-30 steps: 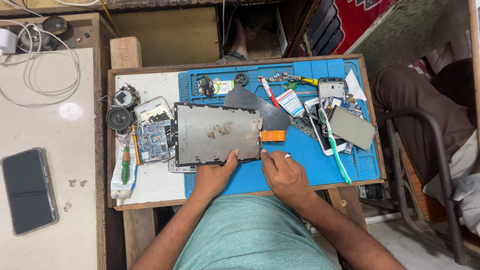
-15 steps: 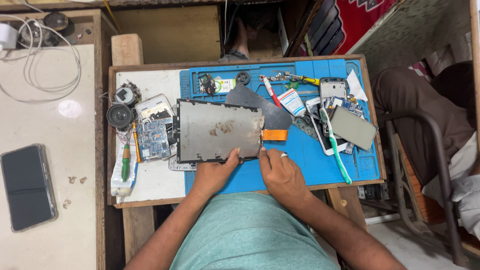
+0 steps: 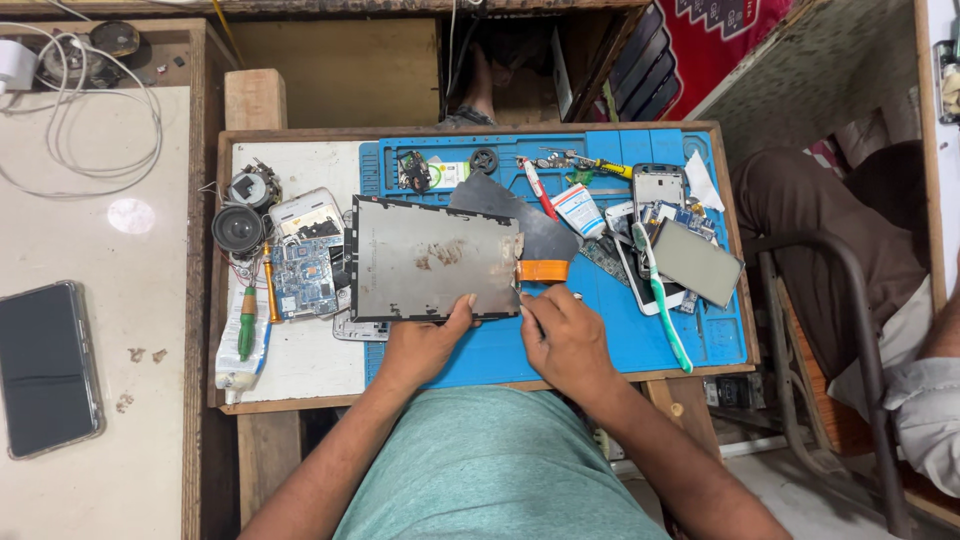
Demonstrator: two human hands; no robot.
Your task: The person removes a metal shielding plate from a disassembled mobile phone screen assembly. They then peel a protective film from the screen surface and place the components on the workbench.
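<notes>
**Both hands at the near edge of the metal-backed panel**

I see my left hand pressing on the near edge of the grey metal-backed panel, thumb on top of the plate, so it pins the panel flat rather than lifting it. The panel lies face down on the blue work mat, over its left part, with an orange flex ribbon sticking out of its right side.

My right hand sits just beside the panel's near right corner, fingers pinched together around a thin metal tool whose tip meets the panel's edge below the ribbon.

A dark plate lies partly under the panel's far right corner. To the left, on the white part of the tray, are a blue circuit board, a round black speaker and a green-handled tool. On the right of the mat lie a toothbrush, a small screen and a white tube. A dark phone rests on the counter well to the left.
</notes>
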